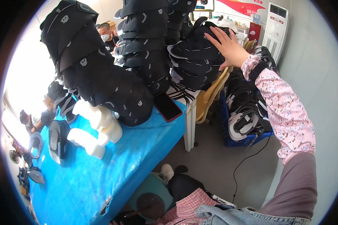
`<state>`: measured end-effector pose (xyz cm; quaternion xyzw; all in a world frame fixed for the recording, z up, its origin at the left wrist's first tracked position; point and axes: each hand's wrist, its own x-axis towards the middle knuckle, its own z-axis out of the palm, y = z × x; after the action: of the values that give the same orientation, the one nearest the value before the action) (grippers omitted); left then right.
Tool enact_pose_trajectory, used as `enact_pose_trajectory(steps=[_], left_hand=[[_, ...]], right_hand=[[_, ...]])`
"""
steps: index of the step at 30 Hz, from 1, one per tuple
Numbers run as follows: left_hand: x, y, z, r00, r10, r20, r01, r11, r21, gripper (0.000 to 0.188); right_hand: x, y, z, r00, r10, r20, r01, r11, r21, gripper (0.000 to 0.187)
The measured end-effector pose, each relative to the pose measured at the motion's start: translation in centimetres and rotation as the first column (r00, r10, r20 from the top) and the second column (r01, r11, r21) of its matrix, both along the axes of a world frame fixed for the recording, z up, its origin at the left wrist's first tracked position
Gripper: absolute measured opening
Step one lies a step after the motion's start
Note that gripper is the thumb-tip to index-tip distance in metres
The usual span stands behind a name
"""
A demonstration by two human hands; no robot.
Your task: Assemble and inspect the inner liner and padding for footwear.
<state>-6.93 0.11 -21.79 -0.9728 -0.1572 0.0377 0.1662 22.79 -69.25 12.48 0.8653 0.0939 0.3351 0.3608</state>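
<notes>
My right hand (229, 47) reaches out with its fingers spread against the top and side of a pile of black, curved, cap-like fabric pieces (194, 56) with grey stripes. It lies flat on the pile and does not grip. My left hand does not show clearly anywhere. Left of this pile rise tall nested stacks of the same kind of black pieces (144, 39). A leaning stack (88, 63) stands nearest, on the blue-covered table (139, 157). Beside its foot sits a dark phone (168, 107) with a red edge.
White moulded forms (88, 142) and loose black-and-grey pieces (58, 138) lie on the table. To the right, a blue crate (244, 140) full of black pieces stands on the floor near a cable (236, 172). A yellow chair (210, 97) adjoins the white table. Beyond the stacks is a masked person (109, 39).
</notes>
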Motion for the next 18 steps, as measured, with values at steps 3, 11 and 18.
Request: enact_pose_trajectory(steps=[3, 11, 18], left_hand=[[0.2, -0.1, -0.1, 1.0, -0.001, -0.006, 0.001, 1.0, 0.013, 0.049], [1.2, -0.7, -0.2, 1.0, -0.011, -0.024, 0.012, 1.0, 0.028, 0.049], [2.0, -1.3, 0.0, 0.998, -0.018, -0.054, 0.02, 0.999, 0.029, 0.049]], right_hand=[[0.7, 0.1, -0.9, 0.999, 0.01, 0.034, -0.013, 0.995, 0.099, 0.121], [2.8, -3.3, 0.7, 0.989, 0.093, 0.113, -0.095, 0.995, 0.017, 0.117], [4.4, -3.3, 4.6, 0.975, -0.143, -0.169, 0.139, 0.99, -0.037, 0.126]])
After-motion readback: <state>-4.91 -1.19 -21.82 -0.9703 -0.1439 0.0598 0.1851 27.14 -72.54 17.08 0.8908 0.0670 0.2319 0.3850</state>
